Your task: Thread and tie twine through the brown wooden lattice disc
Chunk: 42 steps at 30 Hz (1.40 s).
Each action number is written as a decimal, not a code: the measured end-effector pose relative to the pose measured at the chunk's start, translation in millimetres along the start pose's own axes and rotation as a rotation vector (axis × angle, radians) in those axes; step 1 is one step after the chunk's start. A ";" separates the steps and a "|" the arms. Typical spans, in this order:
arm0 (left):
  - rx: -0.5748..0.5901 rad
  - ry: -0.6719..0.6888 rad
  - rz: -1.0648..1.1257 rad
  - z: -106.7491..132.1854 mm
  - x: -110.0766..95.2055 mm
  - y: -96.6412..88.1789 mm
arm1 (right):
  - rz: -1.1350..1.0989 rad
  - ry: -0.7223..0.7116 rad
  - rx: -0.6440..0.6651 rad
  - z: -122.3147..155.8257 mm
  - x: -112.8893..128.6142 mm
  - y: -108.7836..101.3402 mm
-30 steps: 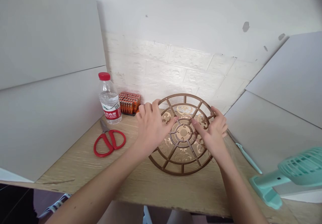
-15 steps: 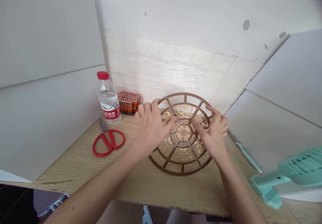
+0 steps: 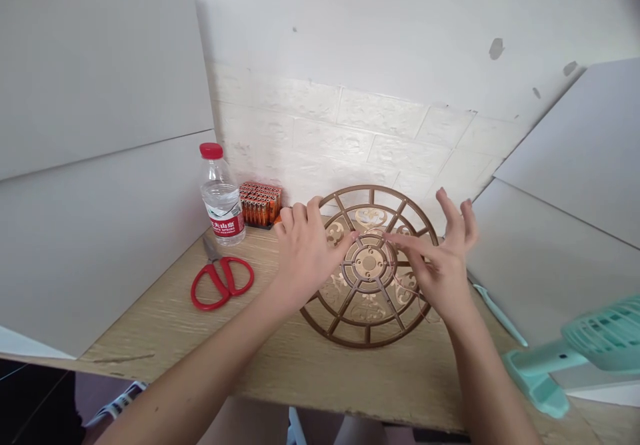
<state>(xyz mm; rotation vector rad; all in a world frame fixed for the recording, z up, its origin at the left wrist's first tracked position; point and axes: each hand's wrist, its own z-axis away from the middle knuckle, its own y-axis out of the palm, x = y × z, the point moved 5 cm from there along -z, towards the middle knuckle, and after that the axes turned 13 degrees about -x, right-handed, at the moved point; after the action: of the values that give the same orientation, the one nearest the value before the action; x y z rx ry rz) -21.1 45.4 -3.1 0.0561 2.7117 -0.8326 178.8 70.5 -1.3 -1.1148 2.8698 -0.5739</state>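
Observation:
A round brown openwork disc (image 3: 369, 305) with gold scroll ornaments lies flat on the wooden table. My left hand (image 3: 305, 255) rests on the disc's left side, fingers curled over its spokes and thumb near the hub. My right hand (image 3: 443, 258) hovers over the right side, forefinger pointing at the hub and the other fingers raised and spread. A thin thread shows faintly around the right hand's fingers.
A red-capped water bottle (image 3: 222, 197), a tray of orange batteries (image 3: 259, 205) and red scissors (image 3: 223, 282) sit at the left. A mint fan (image 3: 575, 352) and a mint-handled tool (image 3: 500, 315) lie at the right. Grey boards wall both sides.
My right hand has lifted off the disc's right edge and its fingers have spread upward. The left hand has stayed on the disc.

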 end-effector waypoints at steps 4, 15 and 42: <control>0.008 -0.002 0.003 -0.6 0.2 -0.1 | 0.015 -0.091 0.004 1.8 2.0 2.8; 0.005 0.015 0.005 -0.8 0.0 0.2 | 0.075 -0.162 -0.092 3.6 1.8 2.4; -0.016 0.018 -0.026 -1.6 -0.7 -0.9 | -0.058 0.131 -0.078 4.0 0.3 3.5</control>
<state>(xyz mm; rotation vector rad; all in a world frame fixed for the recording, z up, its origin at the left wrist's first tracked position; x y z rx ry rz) -21.0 45.5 -1.2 0.0252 2.7409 -0.8217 176.9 71.3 -6.2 -1.2191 3.0038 -0.5628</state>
